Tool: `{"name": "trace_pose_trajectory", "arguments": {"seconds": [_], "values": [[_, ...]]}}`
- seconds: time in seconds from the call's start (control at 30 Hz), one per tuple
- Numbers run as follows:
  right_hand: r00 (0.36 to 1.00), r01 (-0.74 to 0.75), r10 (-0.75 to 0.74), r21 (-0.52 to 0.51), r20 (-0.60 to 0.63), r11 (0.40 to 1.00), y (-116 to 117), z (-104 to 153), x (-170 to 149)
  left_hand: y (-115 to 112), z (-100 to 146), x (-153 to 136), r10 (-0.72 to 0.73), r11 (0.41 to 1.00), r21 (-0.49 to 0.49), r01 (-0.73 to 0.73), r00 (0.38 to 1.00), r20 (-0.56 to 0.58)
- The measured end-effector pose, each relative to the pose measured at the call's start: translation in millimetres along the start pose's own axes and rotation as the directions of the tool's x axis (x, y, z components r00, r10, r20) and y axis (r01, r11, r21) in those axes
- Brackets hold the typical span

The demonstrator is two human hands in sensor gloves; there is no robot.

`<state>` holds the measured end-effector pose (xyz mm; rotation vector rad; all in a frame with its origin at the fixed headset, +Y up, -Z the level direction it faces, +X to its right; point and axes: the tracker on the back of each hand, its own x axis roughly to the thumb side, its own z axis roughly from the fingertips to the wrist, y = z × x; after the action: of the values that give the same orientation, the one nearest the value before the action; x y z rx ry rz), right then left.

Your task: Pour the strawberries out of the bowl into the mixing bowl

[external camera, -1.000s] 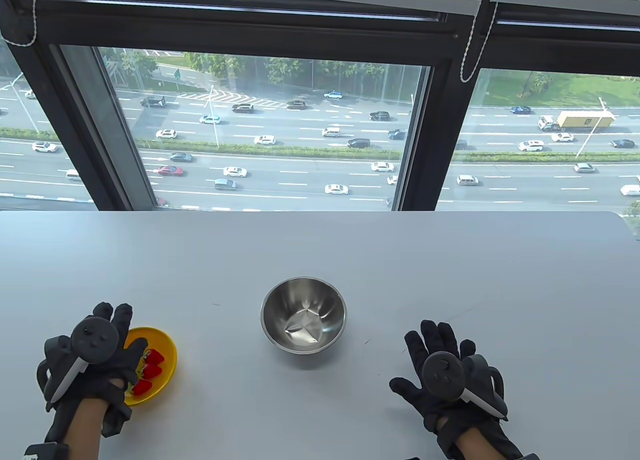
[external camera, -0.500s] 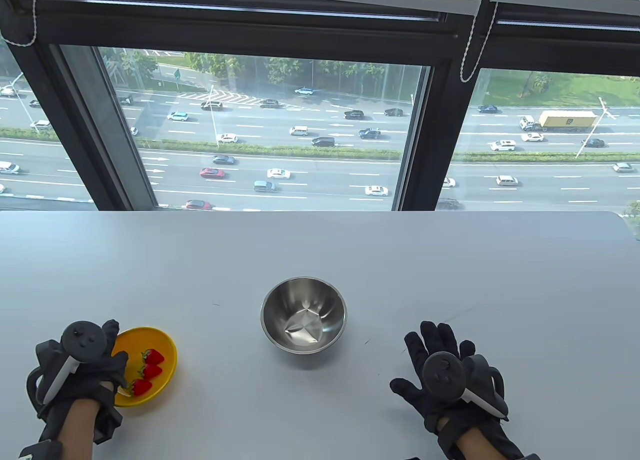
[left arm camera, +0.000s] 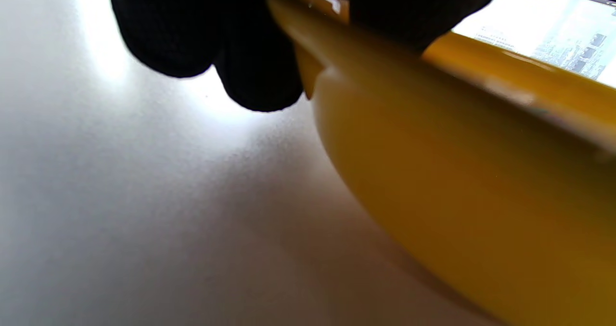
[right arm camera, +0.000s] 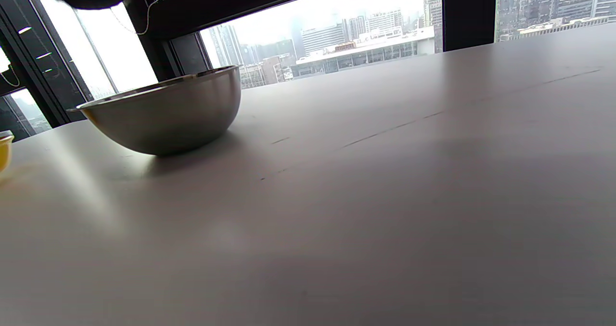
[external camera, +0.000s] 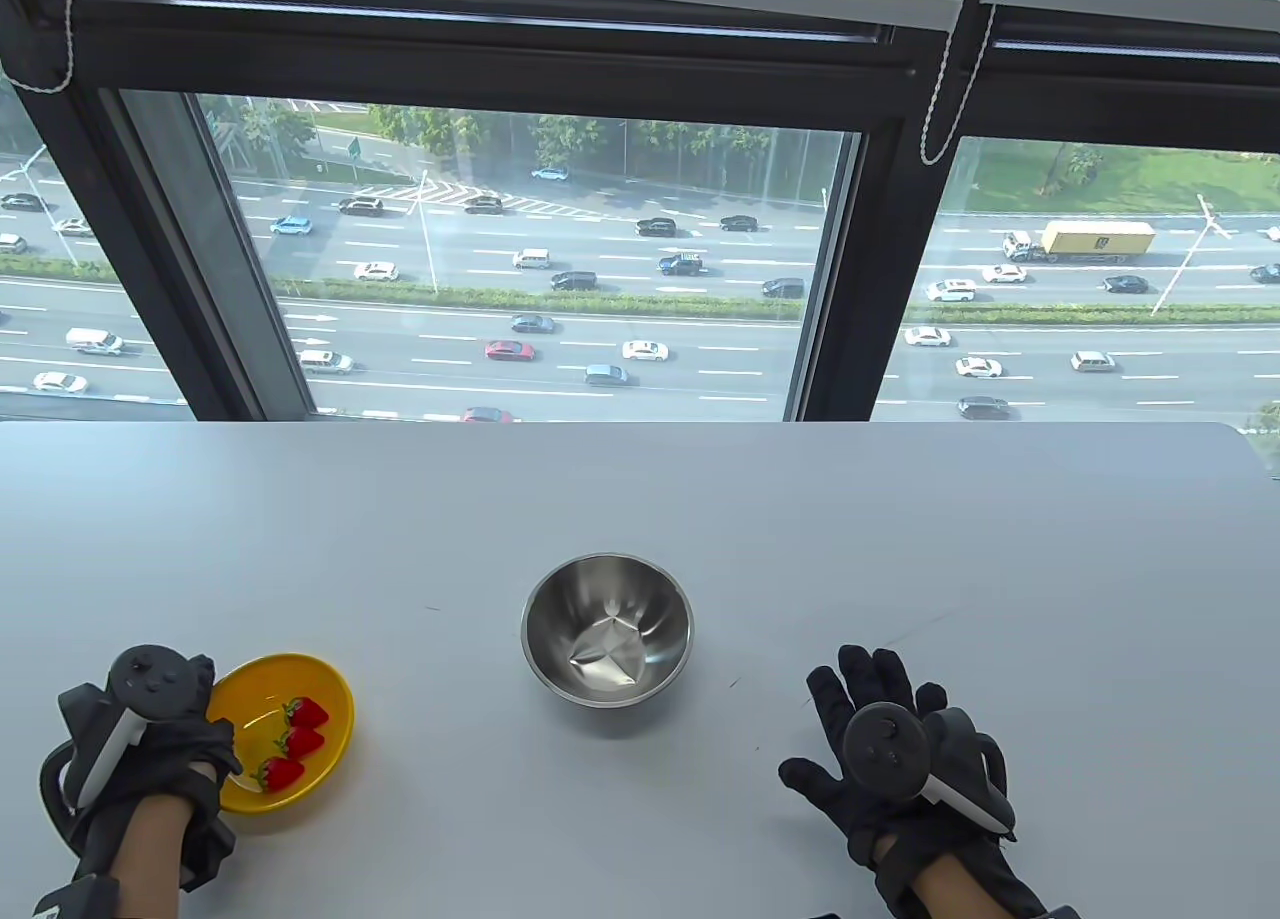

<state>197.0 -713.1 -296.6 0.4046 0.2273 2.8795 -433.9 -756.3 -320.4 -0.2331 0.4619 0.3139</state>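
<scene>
A yellow bowl (external camera: 325, 689) with three strawberries (external camera: 298, 740) sits on the table at the near left. My left hand (external camera: 205, 744) grips its left rim. In the left wrist view my fingers (left arm camera: 255, 51) close over the rim of the yellow bowl (left arm camera: 457, 181), which still rests on the table. An empty steel mixing bowl (external camera: 645, 599) stands at the table's middle, to the right of the yellow bowl. My right hand (external camera: 870, 699) lies flat on the table with fingers spread, empty, to the right of the mixing bowl. The right wrist view shows the mixing bowl (right arm camera: 168, 119) from the side.
The grey table (external camera: 900, 519) runs to a far edge below a large window. A sliver of the yellow bowl (right arm camera: 4, 148) shows at the left edge of the right wrist view. Nothing else stands on the table.
My left hand has drawn back from over the yellow bowl to its left rim and closed on it, uncovering the strawberries. The right hand and both bowls have not moved.
</scene>
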Motion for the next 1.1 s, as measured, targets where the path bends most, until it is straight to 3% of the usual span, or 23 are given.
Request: {"name": "trace_pose_trajectory", "arguments": {"seconds": [0.47, 1.1], "values": [[1.000, -0.001, 0.001, 0.003, 0.001, 1.000, 0.3, -0.1, 0.2, -0.6, -2.0, -3.8, 0.037, 0.999, -0.010, -0.037, 0.999, -0.024], [1.000, 0.006, -0.006, -0.004, 0.001, 1.000, -0.7, 0.5, -1.3, 11.6, 4.3, 2.0, 0.118, 0.991, 0.052, -0.120, 0.992, 0.043]]}}
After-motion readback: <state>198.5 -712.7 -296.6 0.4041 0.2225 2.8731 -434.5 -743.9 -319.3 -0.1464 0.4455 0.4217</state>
